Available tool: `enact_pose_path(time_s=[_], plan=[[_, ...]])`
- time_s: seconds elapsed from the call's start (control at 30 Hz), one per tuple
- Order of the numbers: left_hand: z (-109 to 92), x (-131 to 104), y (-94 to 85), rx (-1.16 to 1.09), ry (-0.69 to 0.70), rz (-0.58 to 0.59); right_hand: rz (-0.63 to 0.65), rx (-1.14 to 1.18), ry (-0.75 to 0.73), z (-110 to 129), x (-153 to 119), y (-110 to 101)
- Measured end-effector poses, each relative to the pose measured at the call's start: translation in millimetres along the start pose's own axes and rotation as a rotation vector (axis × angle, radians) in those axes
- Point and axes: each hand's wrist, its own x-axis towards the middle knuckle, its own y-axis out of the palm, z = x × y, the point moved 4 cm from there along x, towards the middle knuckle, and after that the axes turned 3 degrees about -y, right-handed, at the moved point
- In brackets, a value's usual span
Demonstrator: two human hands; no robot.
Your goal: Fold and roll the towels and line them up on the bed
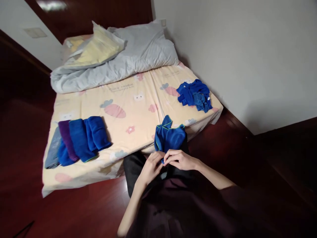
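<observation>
A blue towel [173, 136] with green edging hangs down from my hands in front of my lap, its far end bunched near the bed's edge. Both hands meet at its near end. My left hand [154, 165] is closed with its fingers pinching the cloth. My right hand [178, 159] also pinches it, thumb and fingertips together, touching the left fingers. A small bit of blue cloth shows between the fingertips. To the left on the bed lies a row of folded towels [80, 137], blue, purple and grey-blue, overlapping. A crumpled heap of blue cloths [194, 94] rests at the right.
The bed [138, 122] has a cream sheet printed with carrots and flowers. A rolled grey quilt [148, 49] and a yellow and grey pillow [101, 46] lie toward the headboard [99, 13]. A white wall [235, 59] stands to the right, over a dark red floor [99, 211].
</observation>
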Motion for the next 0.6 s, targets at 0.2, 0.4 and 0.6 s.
enact_pose_path(time_s=[0.2, 0.4, 0.6], plan=[[1, -35, 16.8, 0.071, -0.005, 0.081, 0.049, -0.152, 0.196, 13, -35, 13], [5, -68, 25.1, 0.206, -0.002, 0.068, 0.267, -0.297, 0.35, 10, -51, 45], [5, -90, -1.0, 0.069, -0.131, -0.025, 0.296, -0.386, 0.315, 35, -39, 53]])
